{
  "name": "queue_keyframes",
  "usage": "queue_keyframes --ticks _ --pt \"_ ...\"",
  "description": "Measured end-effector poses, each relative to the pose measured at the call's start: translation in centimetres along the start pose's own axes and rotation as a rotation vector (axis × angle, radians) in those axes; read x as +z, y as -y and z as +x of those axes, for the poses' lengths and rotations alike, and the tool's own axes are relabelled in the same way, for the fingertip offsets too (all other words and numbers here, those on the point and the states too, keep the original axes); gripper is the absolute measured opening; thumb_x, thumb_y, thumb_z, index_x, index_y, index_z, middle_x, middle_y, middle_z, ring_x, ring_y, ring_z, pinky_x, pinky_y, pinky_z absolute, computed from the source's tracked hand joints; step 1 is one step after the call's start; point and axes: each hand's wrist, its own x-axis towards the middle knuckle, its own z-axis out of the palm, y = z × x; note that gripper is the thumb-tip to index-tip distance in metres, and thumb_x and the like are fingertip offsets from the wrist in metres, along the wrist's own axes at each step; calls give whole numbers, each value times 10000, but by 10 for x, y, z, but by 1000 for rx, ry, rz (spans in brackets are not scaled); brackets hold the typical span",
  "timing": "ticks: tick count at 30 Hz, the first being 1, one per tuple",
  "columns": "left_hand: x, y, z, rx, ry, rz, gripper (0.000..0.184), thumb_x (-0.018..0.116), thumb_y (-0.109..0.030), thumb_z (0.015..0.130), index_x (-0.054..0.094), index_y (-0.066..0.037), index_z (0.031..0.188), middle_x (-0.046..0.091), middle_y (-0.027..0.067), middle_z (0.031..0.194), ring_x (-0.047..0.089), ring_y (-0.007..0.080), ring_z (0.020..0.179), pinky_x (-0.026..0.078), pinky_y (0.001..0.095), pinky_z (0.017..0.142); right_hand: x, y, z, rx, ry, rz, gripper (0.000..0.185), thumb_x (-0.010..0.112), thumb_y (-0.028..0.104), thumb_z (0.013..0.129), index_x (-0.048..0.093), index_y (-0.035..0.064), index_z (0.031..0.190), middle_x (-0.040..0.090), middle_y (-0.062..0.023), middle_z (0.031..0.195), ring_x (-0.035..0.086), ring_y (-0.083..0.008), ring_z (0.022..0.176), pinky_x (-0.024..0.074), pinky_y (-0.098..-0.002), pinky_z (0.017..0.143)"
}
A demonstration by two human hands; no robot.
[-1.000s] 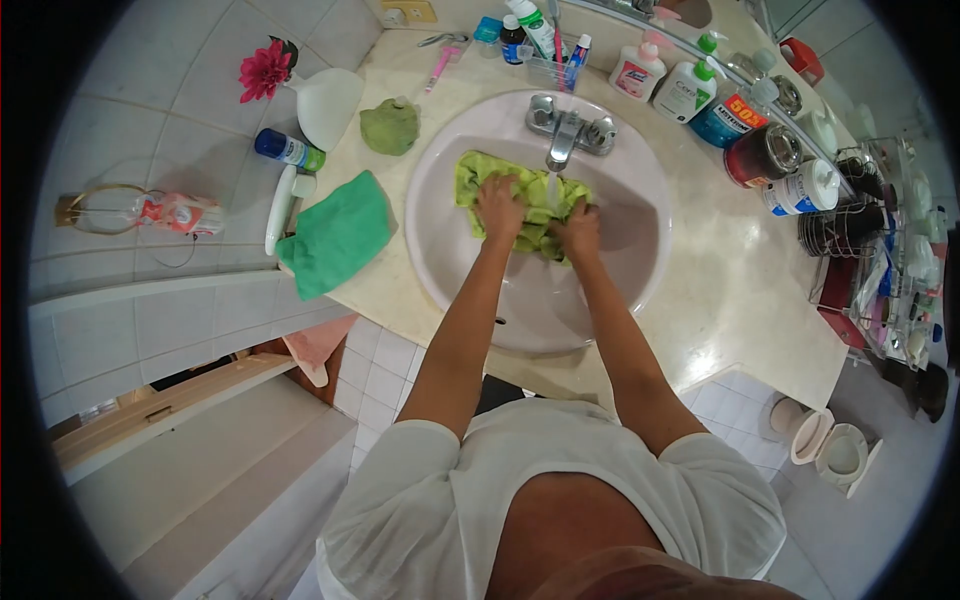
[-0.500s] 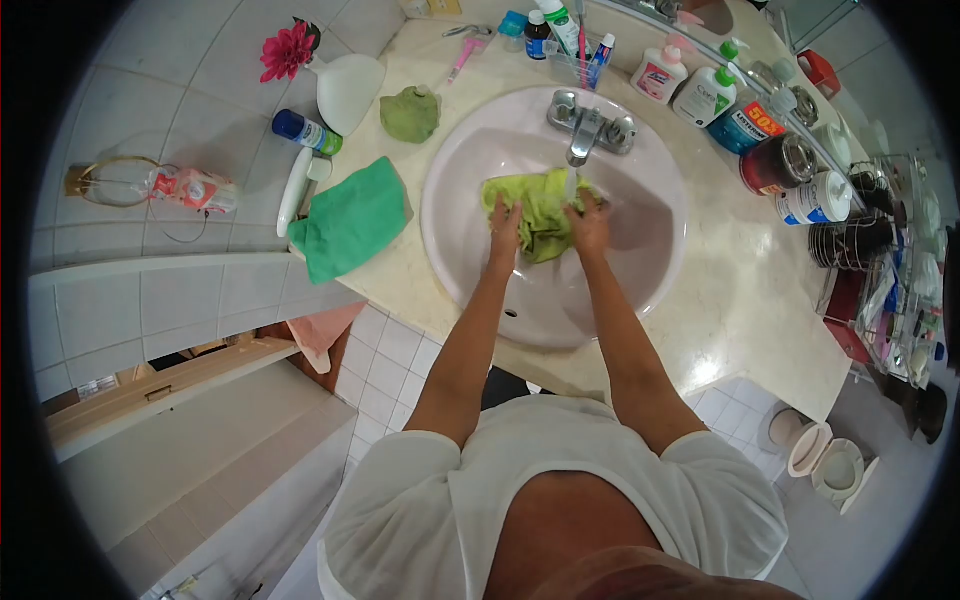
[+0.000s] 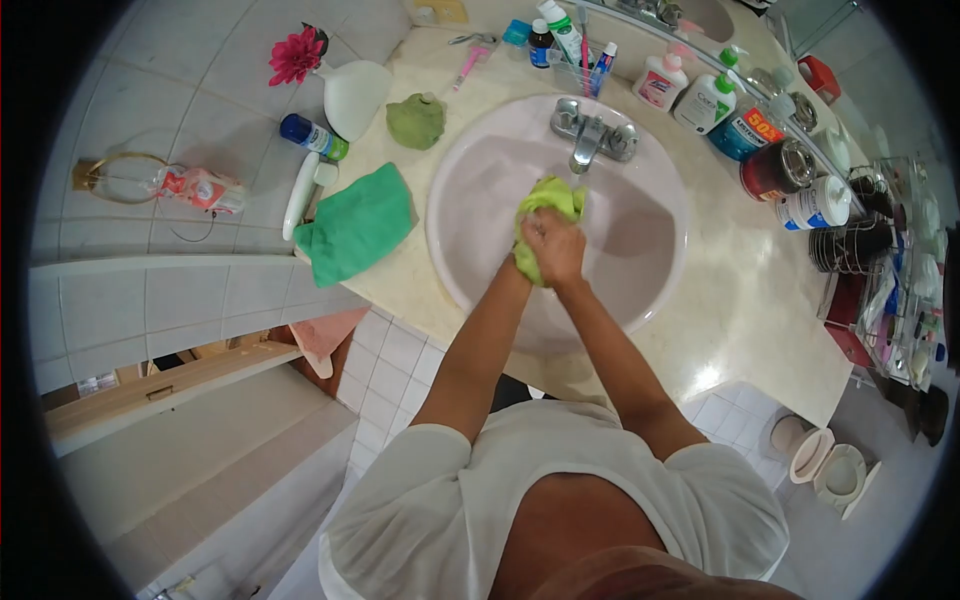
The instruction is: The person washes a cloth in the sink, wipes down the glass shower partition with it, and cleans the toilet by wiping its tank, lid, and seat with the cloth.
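A wet yellow-green cloth (image 3: 552, 192) is bunched up over the sink (image 3: 470, 215), just below the faucet (image 3: 588, 140). My right hand (image 3: 558, 248) is closed around it in a fist. Against the cloth's lower left side is my left hand (image 3: 523, 268), gripping it from beneath; its fingers are mostly hidden behind the cloth and the right hand. A thin stream of water falls from the spout beside the bundle.
On the counter's left lie a green cloth (image 3: 358, 225), an olive-green cloth (image 3: 417, 121) and a spray can (image 3: 312, 136). Behind the sink stands a clear holder (image 3: 577, 78) with tubes. Pump bottles (image 3: 706, 101), mouthwash (image 3: 745, 132) and jars (image 3: 778, 166) line the right side.
The cloth was spread in the basin with a hand on each side. Now it is gathered into a bundle, and my right hand has moved left, over it, close against my left hand.
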Motion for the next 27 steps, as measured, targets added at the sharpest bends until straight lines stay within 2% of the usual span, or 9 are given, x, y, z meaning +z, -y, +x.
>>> queue_keyframes --ticks 4,10,12,14,15,18,22,25,27 --pt "15 29 -2 169 -474 173 457 490 -466 911 509 -80 1155 598 72 1038 568 227 979 501 375 810 -8 -46 26 -3 -66 -222 229 595 326 827 609 98 842 622 -100 871 616 -298 712 481 -417 618" --pt "75 5 -16 360 -835 651 416 552 -388 898 493 -79 1170 568 103 1121 557 221 1030 493 363 818 -43 -153 19 232 9 -234 212 597 259 829 665 105 957 611 -142 973 592 -334 844 469 -419 745" --pt "58 -14 -23 380 -884 990 559 601 -337 876 396 -30 1295 551 153 1169 575 227 1027 477 316 854 -50 -165 15 200 -64 -123 215 617 223 811 674 119 990 611 -159 990 571 -349 907 454 -407 810" --pt "51 -26 -27 405 -978 1347 632 622 -312 860 345 -22 1348 535 157 1220 570 230 1045 461 312 878 -48 -162 11 234 -21 -140 323 639 148 769 639 142 1092 567 -145 1132 474 -358 1079 393 -476 915" --pt "38 -36 -31 420 -1008 1575 639 649 -278 830 374 -33 1352 531 154 1243 568 234 1053 452 322 887 -47 -147 8 232 -21 -235 353 637 135 765 626 144 1118 538 -144 1186 443 -363 1121 373 -509 930" --pt "58 -49 -37 299 -927 1699 514 646 -244 830 484 -44 1275 573 113 1179 585 206 1016 458 309 862 -34 -125 -1 253 -30 -397 405 621 122 767 597 164 1169 421 -140 1328 356 -384 1218 321 -603 940" --pt "70 -31 -12 125 -748 1334 379 612 -215 862 552 -56 1201 602 64 1090 595 162 960 471 285 808 -11 -119 -11 131 -59 -645 376 603 149 776 613 217 1146 317 -148 1411 312 -411 1263 314 -637 929" --pt "57 -9 17 29 -665 1164 336 584 -203 887 553 -61 1189 595 53 1095 587 154 966 479 274 786 -10 -120 -29 118 570 -674 466 718 209 701 599 213 1152 288 -127 1431 306 -410 1270 363 -604 927" --pt "47 2 36 -33 -650 1050 313 571 -204 897 556 -56 1173 602 59 1069 596 168 952 492 282 793 -8 -107 -40 61 661 -676 461 742 223 672 610 205 1114 352 -123 1368 375 -392 1218 436 -543 882"
